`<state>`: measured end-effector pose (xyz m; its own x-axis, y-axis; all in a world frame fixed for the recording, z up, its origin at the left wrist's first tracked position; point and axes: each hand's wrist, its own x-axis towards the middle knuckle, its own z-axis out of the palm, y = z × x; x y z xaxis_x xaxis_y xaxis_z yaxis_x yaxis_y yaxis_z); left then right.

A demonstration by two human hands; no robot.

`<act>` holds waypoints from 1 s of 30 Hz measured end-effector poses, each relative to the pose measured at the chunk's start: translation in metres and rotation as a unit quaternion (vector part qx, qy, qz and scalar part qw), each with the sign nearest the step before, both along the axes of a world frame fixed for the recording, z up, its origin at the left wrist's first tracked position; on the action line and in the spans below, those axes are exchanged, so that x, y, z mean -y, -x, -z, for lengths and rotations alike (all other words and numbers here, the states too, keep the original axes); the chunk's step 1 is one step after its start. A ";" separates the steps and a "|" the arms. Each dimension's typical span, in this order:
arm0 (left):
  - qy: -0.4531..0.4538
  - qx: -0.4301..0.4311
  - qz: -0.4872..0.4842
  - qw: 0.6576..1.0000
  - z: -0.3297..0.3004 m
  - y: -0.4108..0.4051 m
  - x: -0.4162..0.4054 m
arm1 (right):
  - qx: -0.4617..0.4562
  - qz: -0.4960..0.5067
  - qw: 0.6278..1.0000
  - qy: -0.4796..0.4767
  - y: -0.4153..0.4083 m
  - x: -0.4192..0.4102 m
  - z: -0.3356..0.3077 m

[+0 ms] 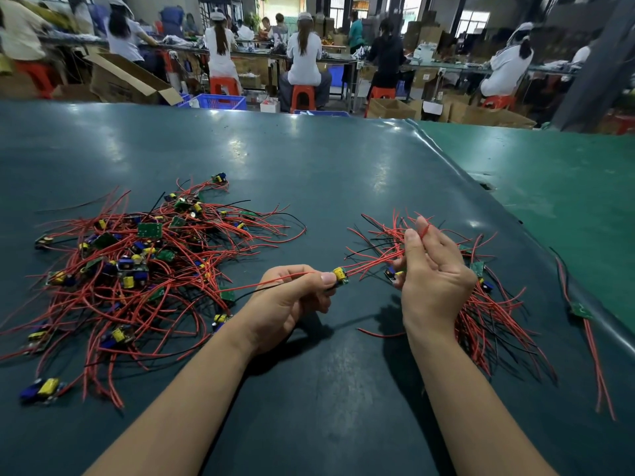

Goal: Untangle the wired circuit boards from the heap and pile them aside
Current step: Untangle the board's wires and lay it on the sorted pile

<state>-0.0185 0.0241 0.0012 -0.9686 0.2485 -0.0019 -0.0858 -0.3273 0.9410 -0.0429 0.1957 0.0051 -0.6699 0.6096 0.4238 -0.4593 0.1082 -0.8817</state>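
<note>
Both hands: left hand [292, 297] pinches board [340, 275]; right hand [433, 269] grips wires [374, 259].

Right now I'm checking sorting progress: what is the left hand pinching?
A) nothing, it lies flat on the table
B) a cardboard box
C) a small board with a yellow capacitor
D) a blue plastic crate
C: the left hand pinches a small board with a yellow capacitor, its wires trailing toward the heap.

Factory assembly hall: capped workers [304, 53] on stools [302, 97] along benches [261, 56], cartons [123, 80].
</note>
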 end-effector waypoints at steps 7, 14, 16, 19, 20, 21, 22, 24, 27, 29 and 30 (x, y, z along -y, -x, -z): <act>-0.012 -0.005 -0.010 1.000 0.001 0.001 0.001 | -0.017 -0.007 0.999 0.041 -0.002 0.000 -0.003; -0.065 0.007 -0.062 0.996 -0.003 0.003 0.005 | 0.002 -0.025 0.990 0.141 0.000 -0.010 -0.007; -0.106 0.020 -0.098 0.989 -0.004 0.004 0.008 | 0.025 -0.017 0.986 0.162 0.002 -0.017 -0.008; -0.155 0.009 -0.146 0.977 -0.003 0.007 0.010 | 0.004 -0.019 0.994 0.105 -0.001 -0.010 -0.008; -0.159 -0.002 -0.161 0.974 -0.002 0.009 0.011 | -0.017 -0.016 0.997 0.069 -0.004 -0.005 -0.007; -0.158 -0.020 -0.180 0.971 -0.002 0.010 0.012 | -0.037 -0.012 0.999 0.026 -0.007 0.000 -0.006; -0.159 -0.042 -0.198 0.966 -0.001 0.011 0.012 | -0.052 -0.009 0.998 -0.018 -0.009 0.004 -0.005; -0.163 -0.072 -0.232 0.956 -0.001 0.012 0.014 | -0.064 -0.018 0.993 -0.099 -0.012 0.010 -0.001; -0.162 -0.077 -0.253 0.951 -0.001 0.012 0.013 | -0.041 -0.074 0.984 -0.160 -0.015 0.018 0.003; -0.153 -0.071 -0.244 0.955 -0.004 0.010 0.011 | -0.012 -0.113 0.983 -0.141 -0.016 0.021 0.004; -0.141 -0.069 -0.240 0.958 -0.006 0.010 0.011 | 0.006 -0.126 0.984 -0.127 -0.016 0.021 0.003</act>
<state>-0.0282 0.0135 0.0073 -0.9577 -0.2535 0.1365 0.2573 -0.5410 0.8007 -0.0270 0.1743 0.0018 -0.7921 0.2994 0.5319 -0.4889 0.2106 -0.8465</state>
